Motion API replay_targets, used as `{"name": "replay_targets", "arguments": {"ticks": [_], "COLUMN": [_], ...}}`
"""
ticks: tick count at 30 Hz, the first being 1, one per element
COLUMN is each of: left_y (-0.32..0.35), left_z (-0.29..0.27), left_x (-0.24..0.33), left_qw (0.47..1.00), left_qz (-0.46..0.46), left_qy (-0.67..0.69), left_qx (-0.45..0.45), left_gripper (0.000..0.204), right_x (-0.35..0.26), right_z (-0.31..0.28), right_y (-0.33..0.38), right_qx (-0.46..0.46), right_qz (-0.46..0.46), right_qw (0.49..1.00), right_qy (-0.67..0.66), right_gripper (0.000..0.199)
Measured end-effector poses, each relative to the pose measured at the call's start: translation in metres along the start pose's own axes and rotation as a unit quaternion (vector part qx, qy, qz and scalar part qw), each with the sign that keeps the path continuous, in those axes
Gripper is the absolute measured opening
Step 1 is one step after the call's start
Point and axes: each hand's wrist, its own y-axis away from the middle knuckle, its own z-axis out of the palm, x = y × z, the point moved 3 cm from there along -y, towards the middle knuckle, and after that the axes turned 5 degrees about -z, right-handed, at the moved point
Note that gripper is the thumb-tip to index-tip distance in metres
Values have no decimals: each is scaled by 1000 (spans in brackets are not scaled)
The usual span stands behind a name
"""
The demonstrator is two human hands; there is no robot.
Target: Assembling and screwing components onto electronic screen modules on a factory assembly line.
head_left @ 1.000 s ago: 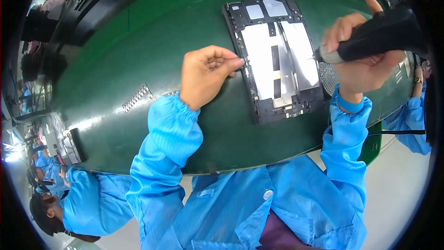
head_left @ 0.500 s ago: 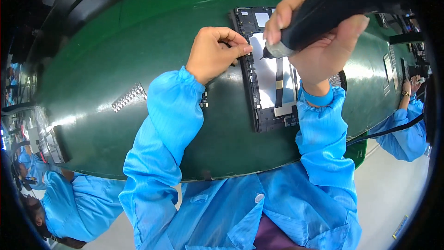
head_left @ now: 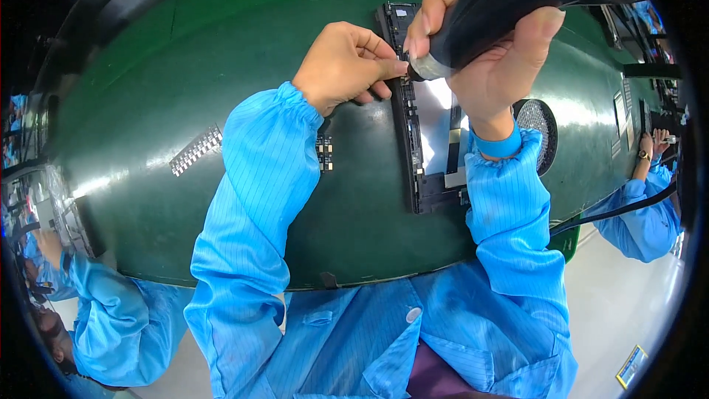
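My right hand (head_left: 491, 77) is wrapped round a black electric screwdriver (head_left: 509, 7), its nose pointing down and left. That nose is at the left edge of a flat black device housing (head_left: 410, 155), which has a shiny silver panel (head_left: 437, 118) and a dark ribbon cable inside. Thumb and forefinger of my left hand (head_left: 343, 63) are pinched together at the same edge, right beside the screwdriver's nose. Whatever lies between those fingertips is too small to make out. My right hand and the tool hide the housing's upper right part.
Strips of small circuit boards (head_left: 196, 150) and a small board (head_left: 325, 154) lie on the green table (head_left: 258, 236). A round dark dish (head_left: 543, 133) sits by my right wrist. A black cable (head_left: 620, 210) crosses at the right. Co-workers in blue sit left (head_left: 122, 325) and right (head_left: 635, 218).
The screwdriver's nose has moved left and slightly up, from over the silver panel to the housing's edge by my left fingertips. My left hand has shifted slightly up. More of the round dish shows.
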Motion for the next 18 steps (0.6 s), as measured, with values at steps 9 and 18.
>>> {"name": "replay_targets", "arguments": {"ticks": [9, 18], "left_y": [2, 1], "left_z": [3, 4], "left_x": [-1, -2], "left_qw": [1000, 1000], "left_qz": [-4, -1], "left_qy": [-2, 5], "left_qx": [8, 14], "left_gripper": [16, 17], "right_x": [-7, -10], "right_z": [8, 14], "right_y": [4, 13], "right_qx": [68, 52], "right_qz": [11, -18], "right_qw": [997, 996], "right_qy": [30, 64], "right_gripper": [94, 94]}}
